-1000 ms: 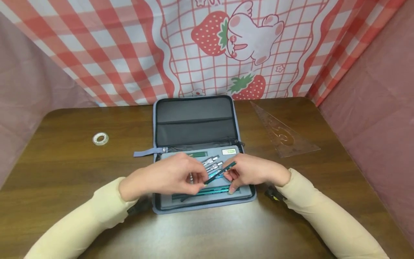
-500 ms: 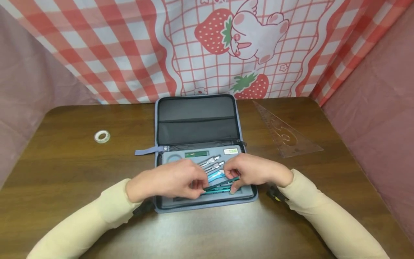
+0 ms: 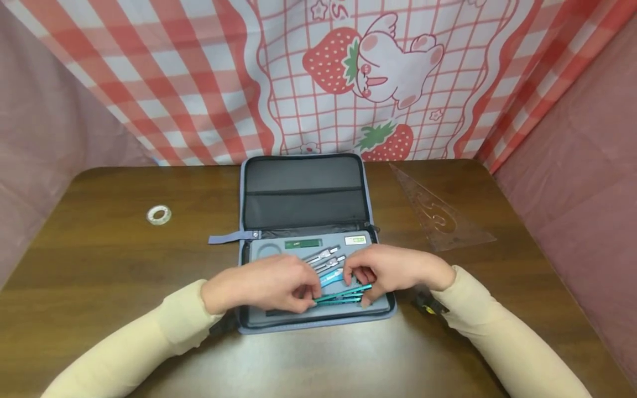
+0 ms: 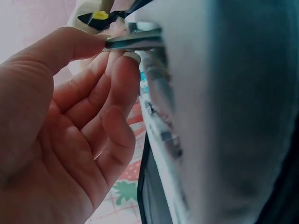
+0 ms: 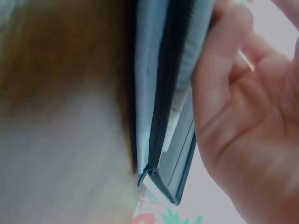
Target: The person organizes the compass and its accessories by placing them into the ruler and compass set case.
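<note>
An unzipped blue-grey drawing-set case (image 3: pixel 318 327) lies open with a grey foam insert. My left hand (image 3: pixel 271 283) pinches a green pencil (image 3: pixel 343 293) between thumb and index finger at its left end, just above the insert's front slot. The left wrist view shows the pinched pencil end (image 4: pixel 133 41). Other green pencils (image 3: pixel 343 302) lie close under it. My right hand (image 3: pixel 398 271) is at the pencil's right end, thumb and index finger apart; its fingertips are partly hidden. Silver compasses (image 3: pixel 325 254), a blue tool (image 3: pixel 330 277), a green box (image 3: pixel 303 244) and an eraser (image 3: pixel 355 240) sit in the insert.
A clear triangle ruler (image 3: pixel 440 215) lies right of the case. A roll of tape (image 3: pixel 158 214) lies to the left. The case's strap (image 3: pixel 226 238) sticks out leftward, and its dark lid (image 3: pixel 306 193) stands at the back before a strawberry-patterned curtain (image 3: pixel 333 61).
The pencil has come down from a tilt above the insert to lie almost flat over the front slot. Both hands have lowered with it, the left still pinching its end.
</note>
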Motion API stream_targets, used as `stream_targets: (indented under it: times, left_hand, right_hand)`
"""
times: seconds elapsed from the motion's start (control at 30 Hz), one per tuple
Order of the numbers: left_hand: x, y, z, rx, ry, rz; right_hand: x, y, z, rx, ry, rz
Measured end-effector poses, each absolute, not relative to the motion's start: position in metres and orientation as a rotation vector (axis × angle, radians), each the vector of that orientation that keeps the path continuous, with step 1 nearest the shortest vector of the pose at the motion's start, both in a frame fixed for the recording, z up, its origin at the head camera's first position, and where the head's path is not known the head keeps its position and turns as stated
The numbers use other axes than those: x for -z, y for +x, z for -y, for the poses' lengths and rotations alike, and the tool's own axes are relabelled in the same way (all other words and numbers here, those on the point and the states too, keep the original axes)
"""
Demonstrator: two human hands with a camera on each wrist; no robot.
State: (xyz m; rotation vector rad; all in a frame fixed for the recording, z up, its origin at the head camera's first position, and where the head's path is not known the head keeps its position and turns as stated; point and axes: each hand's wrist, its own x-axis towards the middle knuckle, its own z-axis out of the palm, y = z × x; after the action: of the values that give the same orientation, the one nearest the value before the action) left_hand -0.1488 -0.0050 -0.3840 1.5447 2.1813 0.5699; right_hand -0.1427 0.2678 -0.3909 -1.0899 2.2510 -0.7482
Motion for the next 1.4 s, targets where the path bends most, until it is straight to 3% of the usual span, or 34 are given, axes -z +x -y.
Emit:
stream_targets:
  times: [0.5, 1.4]
  left_hand:
    - [0.393, -0.150, 0.003, -0.553, 1.485, -2.123]
    - [0.398, -0.156, 0.003, -0.617, 1.406, -2.031]
  right_hand:
    - [0.389, -0.148, -0.280, 0.882, -1.112, -2.041]
    - [0.388, -0.139, -0.261, 0.715, -0.979, -2.304]
